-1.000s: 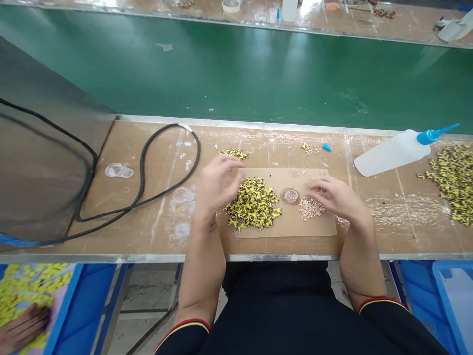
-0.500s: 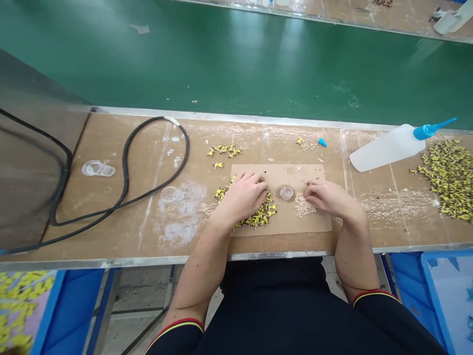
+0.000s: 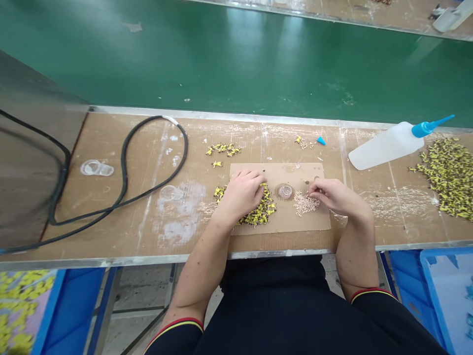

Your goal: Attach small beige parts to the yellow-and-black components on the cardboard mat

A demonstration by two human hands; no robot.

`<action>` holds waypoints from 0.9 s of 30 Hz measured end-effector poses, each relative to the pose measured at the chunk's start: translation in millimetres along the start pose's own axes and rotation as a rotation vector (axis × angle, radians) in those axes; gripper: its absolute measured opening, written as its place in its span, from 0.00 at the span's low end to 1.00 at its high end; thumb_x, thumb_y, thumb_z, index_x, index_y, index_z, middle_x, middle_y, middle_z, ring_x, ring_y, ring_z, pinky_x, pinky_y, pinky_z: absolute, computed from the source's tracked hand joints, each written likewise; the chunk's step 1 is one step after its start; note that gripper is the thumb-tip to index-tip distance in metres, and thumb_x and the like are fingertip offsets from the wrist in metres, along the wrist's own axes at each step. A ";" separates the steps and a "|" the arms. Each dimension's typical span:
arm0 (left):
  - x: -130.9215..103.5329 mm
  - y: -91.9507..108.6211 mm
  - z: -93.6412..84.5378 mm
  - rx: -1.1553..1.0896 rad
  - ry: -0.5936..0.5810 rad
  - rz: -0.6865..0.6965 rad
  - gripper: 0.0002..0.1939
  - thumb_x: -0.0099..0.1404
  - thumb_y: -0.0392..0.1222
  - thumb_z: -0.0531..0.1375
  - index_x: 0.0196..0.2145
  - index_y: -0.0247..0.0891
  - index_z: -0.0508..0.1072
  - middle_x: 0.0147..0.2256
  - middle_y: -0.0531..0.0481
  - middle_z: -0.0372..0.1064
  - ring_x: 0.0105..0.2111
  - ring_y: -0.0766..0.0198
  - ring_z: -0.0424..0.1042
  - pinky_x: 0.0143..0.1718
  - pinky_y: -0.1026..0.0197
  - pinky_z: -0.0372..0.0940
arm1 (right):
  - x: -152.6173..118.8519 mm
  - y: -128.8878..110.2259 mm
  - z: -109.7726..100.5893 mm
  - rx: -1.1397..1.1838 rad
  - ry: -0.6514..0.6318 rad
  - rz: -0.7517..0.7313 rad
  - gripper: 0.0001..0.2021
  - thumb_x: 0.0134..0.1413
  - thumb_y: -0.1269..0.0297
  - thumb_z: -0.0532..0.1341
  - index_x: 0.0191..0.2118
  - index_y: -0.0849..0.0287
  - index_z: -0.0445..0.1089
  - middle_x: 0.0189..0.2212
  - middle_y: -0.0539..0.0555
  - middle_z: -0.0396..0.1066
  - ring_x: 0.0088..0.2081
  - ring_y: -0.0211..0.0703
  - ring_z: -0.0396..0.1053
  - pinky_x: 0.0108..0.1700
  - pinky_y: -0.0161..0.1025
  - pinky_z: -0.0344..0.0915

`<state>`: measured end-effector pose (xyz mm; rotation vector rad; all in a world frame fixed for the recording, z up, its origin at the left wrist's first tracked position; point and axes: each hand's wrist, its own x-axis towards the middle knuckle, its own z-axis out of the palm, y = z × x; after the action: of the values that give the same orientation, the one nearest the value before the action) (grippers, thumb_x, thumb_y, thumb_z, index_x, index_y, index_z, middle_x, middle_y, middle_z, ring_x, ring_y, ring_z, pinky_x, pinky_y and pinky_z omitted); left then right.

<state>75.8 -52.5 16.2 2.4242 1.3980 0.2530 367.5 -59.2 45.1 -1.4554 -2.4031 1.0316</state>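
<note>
My left hand [image 3: 245, 193] is over a pile of small yellow-and-dark figures [image 3: 261, 211], its fingers curled together. A bit of yellow shows at its fingertips, but I cannot make out whether it is gripped. My right hand [image 3: 330, 193] is pinched at the right edge of a heap of tiny beige pieces [image 3: 305, 203]; whatever sits between its fingertips is too small to name. Between the hands a small clear round dish [image 3: 285, 191] rests on a cardboard sheet [image 3: 284, 224], which also bears both piles.
A white squeeze bottle [image 3: 386, 147] with a blue nozzle lies right, beside a large heap of yellow figures [image 3: 449, 177]. A blue cap [image 3: 321, 141] and small yellow figures [image 3: 223, 149] lie behind the cardboard. A black cable [image 3: 125, 162] loops at left near clear plastic lids [image 3: 96, 168].
My right hand has shifted slightly right, and more of the beige heap shows. My left hand stays over the yellow pile. The whole view has shifted slightly.
</note>
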 end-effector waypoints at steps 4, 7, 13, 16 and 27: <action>1.3 3.0 3.0 -0.083 0.021 -0.036 0.13 0.69 0.33 0.54 0.45 0.38 0.76 0.43 0.45 0.79 0.48 0.50 0.73 0.51 0.47 0.63 | 0.1 -4.4 -1.5 0.008 -0.085 0.021 0.06 0.62 0.71 0.60 0.32 0.57 0.71 0.30 0.52 0.76 0.32 0.42 0.73 0.37 0.38 0.64; 1.9 4.4 4.0 -0.121 0.068 -0.037 0.15 0.69 0.32 0.53 0.47 0.38 0.76 0.42 0.45 0.79 0.47 0.51 0.73 0.51 0.47 0.63 | -0.9 -3.5 -3.0 -0.010 -0.067 0.036 0.04 0.62 0.70 0.61 0.34 0.58 0.72 0.32 0.53 0.76 0.34 0.43 0.73 0.39 0.39 0.65; -0.3 2.9 -3.6 -0.258 0.301 -0.040 0.17 0.68 0.31 0.54 0.49 0.37 0.77 0.40 0.45 0.75 0.43 0.55 0.74 0.48 0.51 0.67 | 4.3 2.4 7.0 -0.130 -0.122 0.020 0.05 0.61 0.68 0.63 0.39 0.56 0.77 0.39 0.56 0.76 0.40 0.49 0.73 0.44 0.43 0.65; -1.7 3.2 -9.0 -0.351 0.440 -0.046 0.15 0.67 0.31 0.54 0.45 0.38 0.79 0.37 0.48 0.73 0.37 0.61 0.73 0.42 0.57 0.69 | 8.3 1.9 13.6 -0.166 -0.134 0.015 0.08 0.61 0.70 0.61 0.34 0.56 0.77 0.36 0.55 0.76 0.37 0.47 0.73 0.40 0.41 0.64; -1.7 5.3 -16.5 -0.469 0.599 -0.016 0.13 0.66 0.30 0.56 0.39 0.39 0.80 0.35 0.49 0.76 0.33 0.65 0.73 0.36 0.61 0.70 | 0.9 3.5 2.7 -0.110 -0.043 -0.006 0.08 0.64 0.69 0.57 0.37 0.57 0.73 0.37 0.56 0.75 0.40 0.47 0.72 0.42 0.42 0.66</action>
<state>74.0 -53.2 33.5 2.0143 1.3662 1.2326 368.3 -58.7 40.6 -1.4744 -2.5302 0.9526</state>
